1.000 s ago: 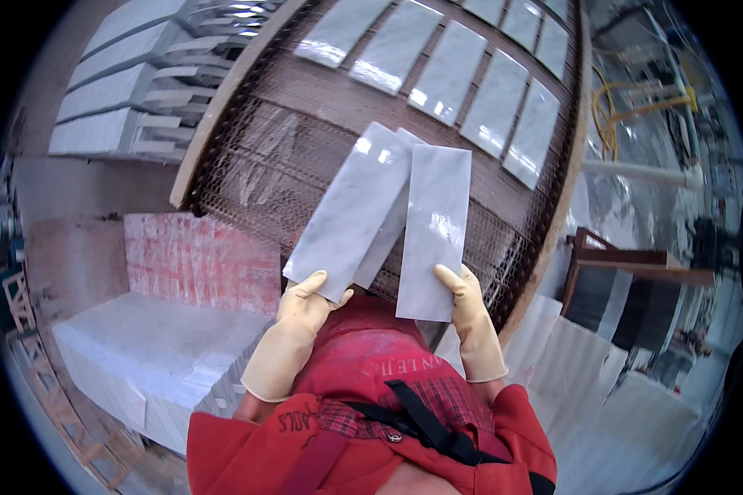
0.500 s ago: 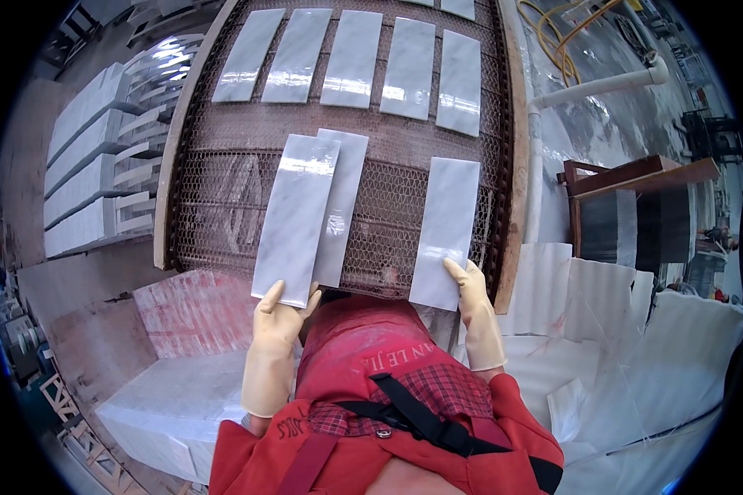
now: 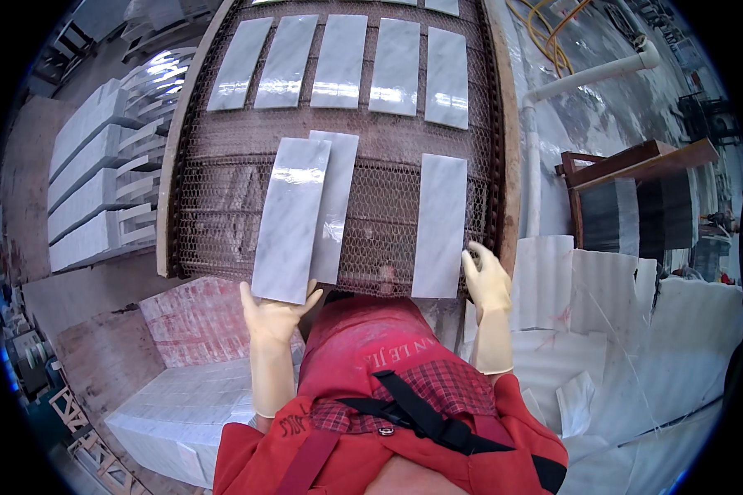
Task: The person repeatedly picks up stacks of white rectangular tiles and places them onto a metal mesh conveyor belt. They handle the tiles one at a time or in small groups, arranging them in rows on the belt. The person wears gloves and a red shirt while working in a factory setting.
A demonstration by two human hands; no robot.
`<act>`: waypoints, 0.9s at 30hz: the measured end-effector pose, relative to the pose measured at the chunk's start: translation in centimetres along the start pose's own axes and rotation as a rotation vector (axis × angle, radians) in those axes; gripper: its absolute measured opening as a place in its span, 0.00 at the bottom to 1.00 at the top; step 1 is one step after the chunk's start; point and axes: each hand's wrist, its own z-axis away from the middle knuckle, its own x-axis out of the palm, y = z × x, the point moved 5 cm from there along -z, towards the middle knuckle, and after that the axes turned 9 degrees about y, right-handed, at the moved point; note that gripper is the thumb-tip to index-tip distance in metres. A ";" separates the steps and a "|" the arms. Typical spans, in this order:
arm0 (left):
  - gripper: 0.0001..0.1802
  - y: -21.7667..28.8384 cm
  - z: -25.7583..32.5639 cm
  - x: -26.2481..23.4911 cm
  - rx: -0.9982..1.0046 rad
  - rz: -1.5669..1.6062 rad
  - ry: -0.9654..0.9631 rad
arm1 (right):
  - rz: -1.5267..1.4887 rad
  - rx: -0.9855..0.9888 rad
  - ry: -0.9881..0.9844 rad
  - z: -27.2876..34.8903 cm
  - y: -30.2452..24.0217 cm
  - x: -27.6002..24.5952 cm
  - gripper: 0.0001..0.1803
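My left hand (image 3: 274, 318), in a cream rubber glove, is at the near end of a grey-veined white stone tile (image 3: 292, 219). Its thumb and fingers are spread to either side of that end, and part of the hand is hidden beneath it. This tile overlaps a second white tile (image 3: 337, 206) on the wire-mesh conveyor belt (image 3: 380, 214). To the right lies another white tile (image 3: 441, 227), flat on the mesh near the front. Just off its right edge is my gloved right hand (image 3: 489, 285), fingers apart and holding nothing.
Farther up the belt lies a row of white tiles (image 3: 338, 62). Wooden rails (image 3: 510, 165) border the belt. Stacked white slabs (image 3: 82, 186) stand at the left, and more pale stone (image 3: 182, 412) at lower left. A white pipe (image 3: 586, 82) and wavy white sheeting (image 3: 603, 305) are at right.
My right hand has let go of the right tile, which now lies on the mesh, and moved right. My left thumb has come off the left tile's top and swung outward.
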 end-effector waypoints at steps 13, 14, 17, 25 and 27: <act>0.49 -0.8 -0.6 0.2 -0.064 0.024 -0.213 | -0.719 0.084 -1.086 7.3 -17.4 14.8 0.35; 0.48 -1.0 -0.5 0.2 -0.062 0.021 -0.210 | -0.722 0.095 -1.098 7.7 -18.0 15.5 0.35; 0.44 -1.5 0.0 0.7 -0.072 0.007 -0.206 | -0.719 0.117 -1.089 8.3 -19.0 16.8 0.35; 0.32 -0.9 -1.0 -0.9 -0.021 0.082 -0.128 | -0.497 -0.007 -0.876 6.6 -19.2 17.5 0.34; 0.31 -0.8 -2.0 -2.2 0.002 0.026 -0.059 | -0.469 0.012 -0.911 5.7 -18.9 17.1 0.34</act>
